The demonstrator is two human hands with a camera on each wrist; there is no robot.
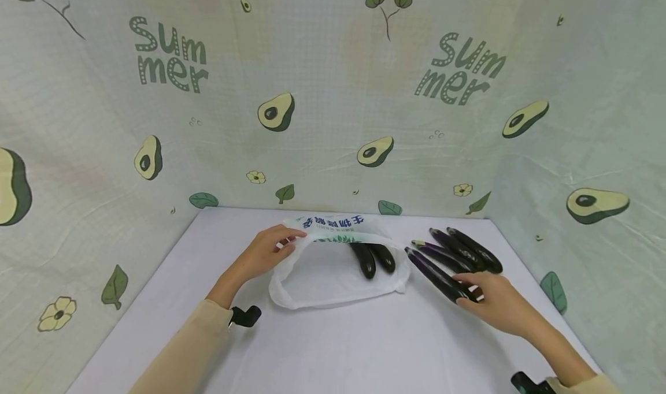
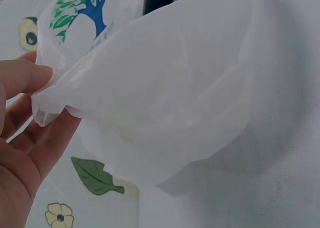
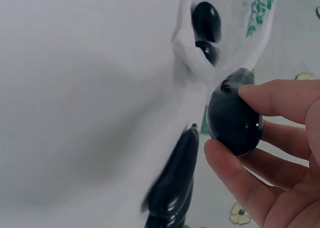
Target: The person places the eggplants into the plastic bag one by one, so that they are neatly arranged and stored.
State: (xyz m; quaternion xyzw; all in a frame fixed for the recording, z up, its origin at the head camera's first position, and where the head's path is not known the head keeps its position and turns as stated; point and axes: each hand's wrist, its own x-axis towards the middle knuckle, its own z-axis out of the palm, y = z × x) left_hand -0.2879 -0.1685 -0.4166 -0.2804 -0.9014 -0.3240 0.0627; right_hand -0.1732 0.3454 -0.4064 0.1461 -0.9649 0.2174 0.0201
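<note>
"How are the arms set?"

"Nearest us, a bit of the right sleeve (image 1: 588,386) shows at the lower right, and the left sleeve (image 1: 179,348) slants in from the other side. Both forearms angle inward over the white tabletop (image 1: 374,348)."

"And the right hand (image 1: 494,303)?"

"Back upward, reaching leftward. Its thumb is on the near side and its fingers on the far one, pinching the thicker end of a dark eggplant (image 1: 434,275). The stem end points away, beside the bag's right edge; I can't tell whether they touch."

"That's the white plastic bag (image 1: 312,296)?"

"Yes, lying with its mouth towards the person. Two eggplants (image 1: 367,262) sit inside, blunt ends facing out."

"What about the left hand (image 1: 265,251)?"

"It's stretched farther forward, wrist bent inward, pinching the bag's left rim between thumb and fingers."

"Beyond the right hand?"

"Three more eggplants (image 1: 470,251) side by side, then the avocado-printed cloth (image 1: 333,53) behind everything."
</note>
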